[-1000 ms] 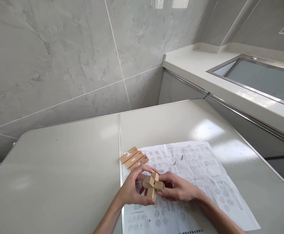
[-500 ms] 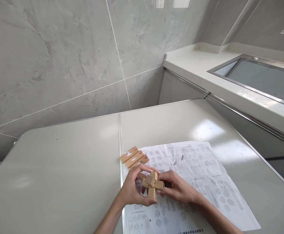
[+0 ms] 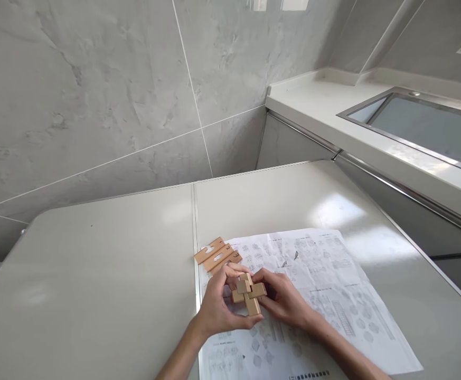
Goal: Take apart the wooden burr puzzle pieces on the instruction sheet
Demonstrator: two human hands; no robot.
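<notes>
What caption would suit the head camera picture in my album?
Left hand and right hand hold a cross-shaped wooden block above a printed sheet, numbered wooden pieces nearby.

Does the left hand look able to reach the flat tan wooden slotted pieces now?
Likely yes: the slotted pieces lie just beyond the left hand, nothing visibly blocking, but its grip holds the pale wooden block cross; the right hand may need to hold that alone.

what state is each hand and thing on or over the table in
left hand, closed around the puzzle's left side
right hand, gripping the puzzle's right side
wooden burr puzzle, blocks crossed together, held above the sheet
numbered wooden plates, lying side by side, numbers up
printed sheet, spread out, creased
</notes>
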